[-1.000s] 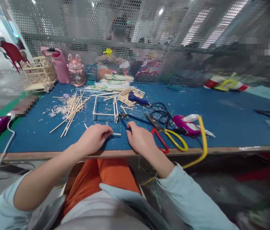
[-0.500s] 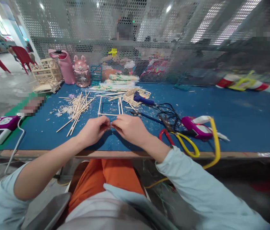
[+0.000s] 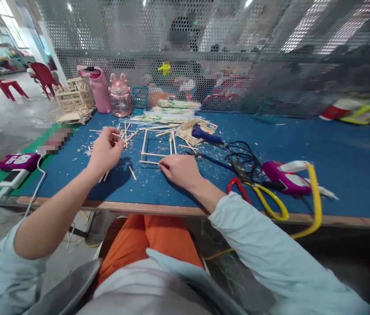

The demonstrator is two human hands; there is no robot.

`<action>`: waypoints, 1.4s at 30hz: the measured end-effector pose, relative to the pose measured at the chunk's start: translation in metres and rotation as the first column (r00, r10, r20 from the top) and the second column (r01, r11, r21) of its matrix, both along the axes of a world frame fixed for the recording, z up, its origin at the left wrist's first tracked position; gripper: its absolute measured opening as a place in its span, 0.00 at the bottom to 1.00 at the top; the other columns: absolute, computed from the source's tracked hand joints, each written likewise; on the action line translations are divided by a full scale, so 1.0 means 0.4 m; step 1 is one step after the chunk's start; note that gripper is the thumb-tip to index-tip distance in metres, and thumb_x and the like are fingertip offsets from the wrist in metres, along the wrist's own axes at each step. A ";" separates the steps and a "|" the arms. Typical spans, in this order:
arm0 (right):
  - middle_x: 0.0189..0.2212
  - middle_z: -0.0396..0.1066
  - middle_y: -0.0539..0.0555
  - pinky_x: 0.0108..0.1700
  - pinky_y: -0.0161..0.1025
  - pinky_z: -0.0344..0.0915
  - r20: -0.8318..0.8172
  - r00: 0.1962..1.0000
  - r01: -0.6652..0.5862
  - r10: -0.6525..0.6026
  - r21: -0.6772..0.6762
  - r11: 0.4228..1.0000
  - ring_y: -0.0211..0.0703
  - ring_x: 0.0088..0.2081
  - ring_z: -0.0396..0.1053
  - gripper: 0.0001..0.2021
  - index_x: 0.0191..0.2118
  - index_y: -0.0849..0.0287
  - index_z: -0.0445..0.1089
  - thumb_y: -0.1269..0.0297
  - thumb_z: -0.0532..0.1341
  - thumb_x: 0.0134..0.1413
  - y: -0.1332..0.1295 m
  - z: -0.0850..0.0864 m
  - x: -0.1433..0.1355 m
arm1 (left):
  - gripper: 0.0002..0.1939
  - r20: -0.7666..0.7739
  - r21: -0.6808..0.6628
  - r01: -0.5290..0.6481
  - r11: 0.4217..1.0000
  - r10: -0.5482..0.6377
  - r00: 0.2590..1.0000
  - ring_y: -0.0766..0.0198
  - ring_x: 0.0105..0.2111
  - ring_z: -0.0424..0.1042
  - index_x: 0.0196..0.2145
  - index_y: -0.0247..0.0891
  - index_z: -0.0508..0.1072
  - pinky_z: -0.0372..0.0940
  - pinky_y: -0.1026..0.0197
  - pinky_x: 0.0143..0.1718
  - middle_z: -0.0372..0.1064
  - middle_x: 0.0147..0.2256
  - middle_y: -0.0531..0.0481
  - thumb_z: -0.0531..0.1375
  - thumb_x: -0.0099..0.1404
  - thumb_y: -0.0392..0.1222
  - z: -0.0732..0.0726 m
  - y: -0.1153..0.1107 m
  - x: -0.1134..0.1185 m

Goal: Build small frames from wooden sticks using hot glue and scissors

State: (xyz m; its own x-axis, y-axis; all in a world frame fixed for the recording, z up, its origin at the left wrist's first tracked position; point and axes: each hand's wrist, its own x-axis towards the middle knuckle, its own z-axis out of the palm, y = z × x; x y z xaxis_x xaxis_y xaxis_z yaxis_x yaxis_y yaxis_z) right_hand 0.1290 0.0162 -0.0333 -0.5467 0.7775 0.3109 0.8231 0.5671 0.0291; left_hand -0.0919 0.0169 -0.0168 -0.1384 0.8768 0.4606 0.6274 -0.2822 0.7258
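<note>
My left hand (image 3: 105, 151) hovers over the pile of thin wooden sticks (image 3: 128, 133), its fingers bent and apart, with nothing visible in them. My right hand (image 3: 183, 170) pinches the end of a thin wooden stick (image 3: 148, 162) that lies along the near side of a rectangular stick frame (image 3: 144, 142). Whether this stick touches the frame, I cannot tell. A short stick piece (image 3: 133, 173) lies on the blue table between my hands. Part of the pile is hidden behind my left hand.
Right of the frame lie a blue glue gun (image 3: 206, 134), its black cable, pliers (image 3: 211, 161) and yellow-handled scissors (image 3: 270, 203). A slatted stick panel (image 3: 188, 130) is under the glue gun. Pink bottles (image 3: 120, 98) and a wooden stick model (image 3: 75, 100) stand at the back left.
My hands were together in front of the frame. The left has moved away to the pile, and the right now holds a stick at the frame's near side. A short piece now shows between them.
</note>
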 end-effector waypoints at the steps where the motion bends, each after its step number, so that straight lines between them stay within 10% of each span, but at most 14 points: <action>1: 0.36 0.76 0.55 0.31 0.36 0.52 0.006 1.000 0.015 -0.015 0.001 1.000 0.42 0.37 0.71 0.14 0.37 0.58 0.74 0.63 0.51 0.60 0.000 -0.005 0.001 | 0.13 -0.049 -0.104 0.050 0.993 -0.055 0.997 0.67 0.25 0.64 0.40 0.34 0.66 0.59 0.64 0.28 0.67 0.27 0.51 0.56 0.55 0.37 0.008 0.023 -0.011; 6: 0.35 0.76 0.56 0.29 0.37 0.51 0.060 0.994 0.090 -0.091 0.019 0.996 0.44 0.35 0.72 0.16 0.36 0.57 0.74 0.63 0.49 0.60 -0.015 -0.009 -0.004 | 0.13 -0.240 -0.494 0.332 0.804 -0.493 0.836 0.67 0.26 0.65 0.34 0.35 0.72 0.59 0.64 0.30 0.70 0.28 0.52 0.59 0.48 0.36 0.025 0.095 -0.006; 14: 0.36 0.77 0.56 0.29 0.37 0.52 0.025 0.984 0.176 -0.176 -0.004 0.984 0.45 0.36 0.72 0.16 0.36 0.57 0.75 0.63 0.49 0.60 -0.017 -0.015 -0.007 | 0.17 -0.128 -0.479 0.469 0.742 -0.588 0.799 0.69 0.23 0.61 0.36 0.35 0.75 0.56 0.67 0.26 0.66 0.24 0.55 0.63 0.49 0.48 -0.046 0.095 0.008; 30: 0.31 0.76 0.54 0.31 0.36 0.56 -0.144 0.982 0.118 -0.121 -0.025 0.993 0.42 0.32 0.70 0.13 0.37 0.56 0.74 0.62 0.53 0.56 -0.008 -0.028 0.005 | 0.15 -0.252 -0.422 0.342 0.840 -0.471 0.845 0.69 0.20 0.61 0.32 0.35 0.78 0.54 0.65 0.24 0.69 0.21 0.53 0.59 0.56 0.49 -0.057 0.079 0.029; 37: 0.28 0.67 0.52 0.28 0.33 0.57 -0.756 0.621 0.320 -0.209 0.001 0.947 0.36 0.26 0.62 0.16 0.44 0.62 0.64 0.72 0.47 0.50 0.042 -0.002 0.110 | 0.15 -0.227 -0.438 0.308 0.845 -0.436 0.871 0.69 0.20 0.62 0.29 0.36 0.78 0.54 0.65 0.23 0.69 0.20 0.52 0.59 0.56 0.50 -0.053 0.070 0.034; 42: 0.28 0.68 0.48 0.30 0.32 0.57 -0.472 0.858 0.040 -0.202 -0.331 0.943 0.34 0.25 0.61 0.28 0.49 0.60 0.60 0.76 0.57 0.36 0.050 -0.012 0.109 | 0.14 -0.266 -0.437 0.289 0.852 -0.429 0.863 0.69 0.19 0.61 0.29 0.36 0.78 0.54 0.65 0.23 0.68 0.19 0.53 0.59 0.57 0.49 -0.046 0.066 0.035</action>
